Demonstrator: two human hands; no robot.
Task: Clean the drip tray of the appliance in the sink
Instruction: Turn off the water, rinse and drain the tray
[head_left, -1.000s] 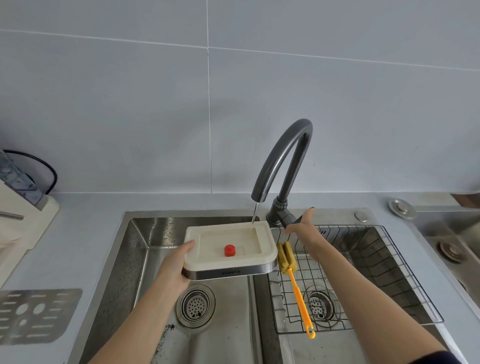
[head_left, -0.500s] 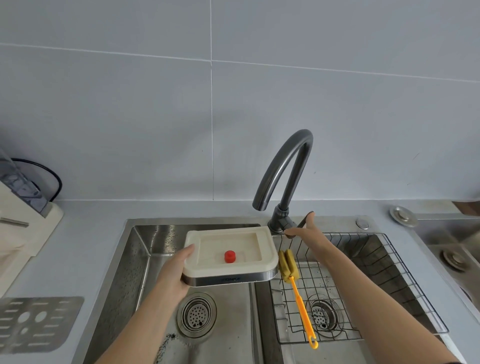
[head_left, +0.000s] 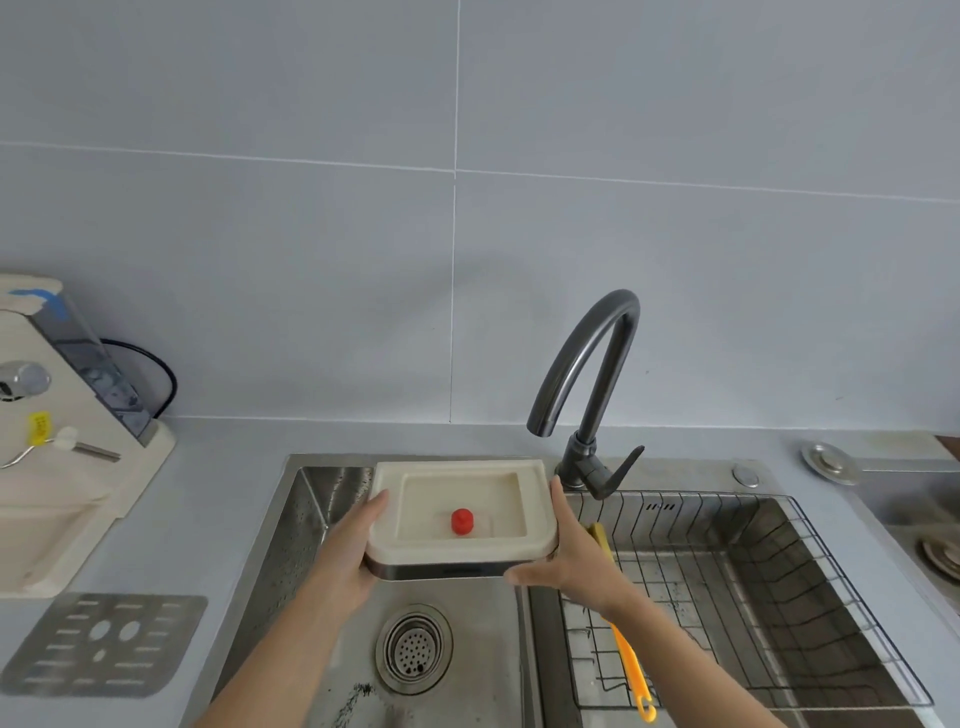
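The drip tray (head_left: 535, 540) is a cream rectangular basin with a dark metal front band and a small red float (head_left: 462, 520) inside. It hangs level over the left sink bowl (head_left: 332, 519), above the drain (head_left: 414, 648). My left hand (head_left: 348, 551) grips its left edge. My right hand (head_left: 571, 556) grips its right edge and front corner. The dark curved tap (head_left: 587, 374) stands just behind the tray's right corner, and no water runs from it. A brush with a yellow sponge head and orange handle (head_left: 631, 670) lies in the wire rack, partly hidden by my right arm.
A wire dish rack (head_left: 779, 597) fills the right sink bowl. The cream appliance (head_left: 57, 467) stands on the counter at the left, with a perforated metal grate (head_left: 98, 644) lying in front of it. A round metal cap (head_left: 828, 462) sits at the back right.
The water stream has stopped. My right hand left the tap lever and took hold of the tray's right side. The tray stays over the left bowl.
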